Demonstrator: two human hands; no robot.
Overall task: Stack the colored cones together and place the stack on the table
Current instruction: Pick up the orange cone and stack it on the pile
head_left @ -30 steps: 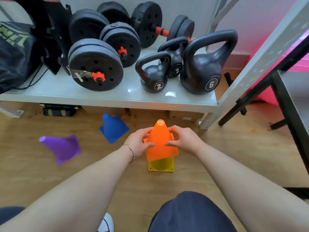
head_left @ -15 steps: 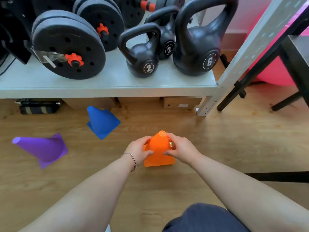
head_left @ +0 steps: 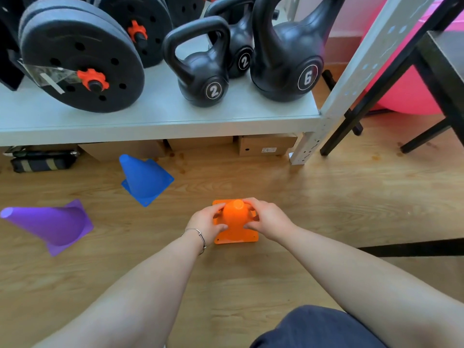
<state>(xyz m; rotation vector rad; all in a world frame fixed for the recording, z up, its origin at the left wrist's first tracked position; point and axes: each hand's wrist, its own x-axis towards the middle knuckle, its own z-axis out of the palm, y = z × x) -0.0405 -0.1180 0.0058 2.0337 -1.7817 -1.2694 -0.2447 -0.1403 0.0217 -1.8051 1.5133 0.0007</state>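
An orange cone stands upright on the wooden floor, seen from above, its square base flat. It covers the yellow cone, which is hidden from view. My left hand grips its left side and my right hand grips its right side. A blue cone lies tipped on the floor to the upper left. A purple cone lies on its side at the far left, tip pointing left.
A low grey shelf behind the cones carries kettlebells and dumbbell plates. Cardboard boxes sit under it. A black table frame and a pink ball stand at the right.
Both hands pushed the orange cone down over the yellow cone until the yellow one disappeared under it. The view tilted down and closer.
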